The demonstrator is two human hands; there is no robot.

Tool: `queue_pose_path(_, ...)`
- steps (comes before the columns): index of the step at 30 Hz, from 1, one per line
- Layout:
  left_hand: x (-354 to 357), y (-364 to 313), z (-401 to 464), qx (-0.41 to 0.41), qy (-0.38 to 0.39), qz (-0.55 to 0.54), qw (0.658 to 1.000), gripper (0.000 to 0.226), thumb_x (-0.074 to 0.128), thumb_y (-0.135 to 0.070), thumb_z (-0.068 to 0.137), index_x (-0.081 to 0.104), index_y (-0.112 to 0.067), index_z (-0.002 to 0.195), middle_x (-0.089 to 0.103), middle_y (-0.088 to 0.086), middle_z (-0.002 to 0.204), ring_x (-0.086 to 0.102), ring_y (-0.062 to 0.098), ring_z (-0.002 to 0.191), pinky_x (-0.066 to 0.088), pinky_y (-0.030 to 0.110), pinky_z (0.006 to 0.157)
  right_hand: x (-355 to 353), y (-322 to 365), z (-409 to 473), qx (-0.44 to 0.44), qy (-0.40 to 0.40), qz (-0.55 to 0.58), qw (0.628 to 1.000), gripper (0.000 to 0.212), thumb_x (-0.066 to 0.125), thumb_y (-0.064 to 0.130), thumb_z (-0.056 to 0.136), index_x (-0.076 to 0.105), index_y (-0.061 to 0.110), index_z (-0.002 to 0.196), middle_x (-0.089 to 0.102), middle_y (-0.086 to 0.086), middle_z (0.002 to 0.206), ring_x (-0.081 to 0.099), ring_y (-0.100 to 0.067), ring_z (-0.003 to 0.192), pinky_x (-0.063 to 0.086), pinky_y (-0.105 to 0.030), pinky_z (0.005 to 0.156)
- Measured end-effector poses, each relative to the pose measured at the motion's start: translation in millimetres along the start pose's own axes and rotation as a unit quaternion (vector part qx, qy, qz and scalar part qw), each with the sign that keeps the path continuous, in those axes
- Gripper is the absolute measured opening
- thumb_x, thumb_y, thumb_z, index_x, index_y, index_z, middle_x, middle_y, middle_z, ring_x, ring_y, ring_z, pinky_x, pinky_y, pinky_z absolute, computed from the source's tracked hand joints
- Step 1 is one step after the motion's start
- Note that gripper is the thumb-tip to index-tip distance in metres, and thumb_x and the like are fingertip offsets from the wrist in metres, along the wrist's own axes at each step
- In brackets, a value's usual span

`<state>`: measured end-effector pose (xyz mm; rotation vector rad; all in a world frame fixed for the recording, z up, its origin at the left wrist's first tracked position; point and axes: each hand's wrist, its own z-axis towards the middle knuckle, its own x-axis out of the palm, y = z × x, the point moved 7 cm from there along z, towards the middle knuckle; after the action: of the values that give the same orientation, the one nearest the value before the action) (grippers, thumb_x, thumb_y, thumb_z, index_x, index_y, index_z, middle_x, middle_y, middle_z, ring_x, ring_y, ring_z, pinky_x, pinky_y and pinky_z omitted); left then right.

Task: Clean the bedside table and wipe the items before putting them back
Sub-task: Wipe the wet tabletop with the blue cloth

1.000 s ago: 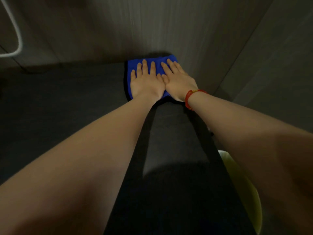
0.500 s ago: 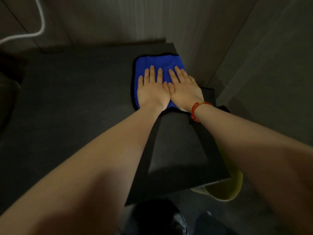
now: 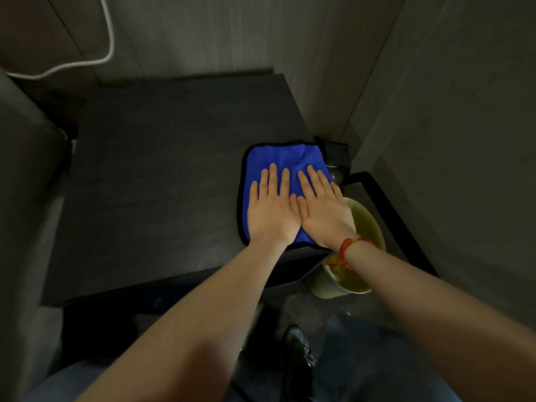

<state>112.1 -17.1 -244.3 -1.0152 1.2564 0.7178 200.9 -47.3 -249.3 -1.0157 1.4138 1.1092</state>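
On table (image 3: 162,175) | flat fingers (image 3: 272,181) press cloth (image 3: 284,158) | bin (image 3: 368,227) beside

The cloth (image 3: 282,161) was a really bright blue with a thin black edge, sitting on a dark charcoal table (image 3: 162,175) with faint wood grain. A red string bracelet (image 3: 348,250) was on the right wrist. The bucket (image 3: 367,227) looked pale yellow-green, the cable (image 3: 107,33) white, the walls (image 3: 435,111) grey-beige.

Dim light; grey wood-grain panelled walls (image 3: 203,33) meet in a corner, a white cable (image 3: 108,39) hanging at left, dark floor (image 3: 362,343) below.
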Motion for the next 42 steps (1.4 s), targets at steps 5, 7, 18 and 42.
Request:
queue_pose_path(5, 2, -3, -31, 0.019, 0.004, -0.006, 1.000, 0.057, 0.016, -0.036, 0.099, -0.003, -0.019, 0.149, -0.006, 0.005, 0.159, -0.005, 0.019, 0.146, -0.003, 0.036, 0.117, 2, 3, -35, -0.001, -0.008, 0.006, 1.000, 0.057, 0.014, 0.041, 0.098, 0.001, 0.019, 0.148, -0.002, 0.000, 0.158, -0.002, -0.015, 0.145, -0.003, -0.030, 0.116)
queue_pose_path(7, 2, -4, -43, 0.027, 0.003, -0.007, 1.000, 0.056, 0.016, -0.037, 0.099, -0.003, -0.020, 0.149, -0.007, 0.004, 0.159, -0.006, 0.019, 0.146, -0.003, 0.036, 0.117, 2, 5, -48, -0.003, -0.010, 0.009, 1.000, 0.056, 0.016, 0.040, 0.099, 0.001, 0.019, 0.148, -0.003, -0.001, 0.158, -0.003, -0.015, 0.145, -0.005, -0.029, 0.115)
queue_pose_path(18, -1, -2, -92, 0.104, 0.029, 0.017, 0.994, 0.071, 0.035, -0.040, 0.095, -0.006, -0.018, 0.149, -0.009, 0.010, 0.158, -0.005, 0.025, 0.146, -0.001, 0.041, 0.118, 1, 3, -88, -0.081, 0.011, -0.052, 0.995, 0.069, 0.032, 0.049, 0.094, 0.004, 0.015, 0.148, 0.005, -0.009, 0.158, 0.005, -0.022, 0.145, 0.003, -0.032, 0.116)
queue_pose_path(42, 1, 10, -83, 0.104, 0.000, 0.061, 0.993, 0.073, 0.038, -0.005, 0.094, -0.012, -0.010, 0.147, -0.009, 0.012, 0.158, -0.002, 0.025, 0.146, 0.003, 0.036, 0.118, -8, 10, -79, -0.057, -0.040, -0.099, 0.993, 0.074, 0.061, 0.002, 0.080, 0.022, -0.001, 0.142, 0.024, -0.022, 0.150, 0.024, -0.035, 0.139, 0.017, -0.043, 0.115)
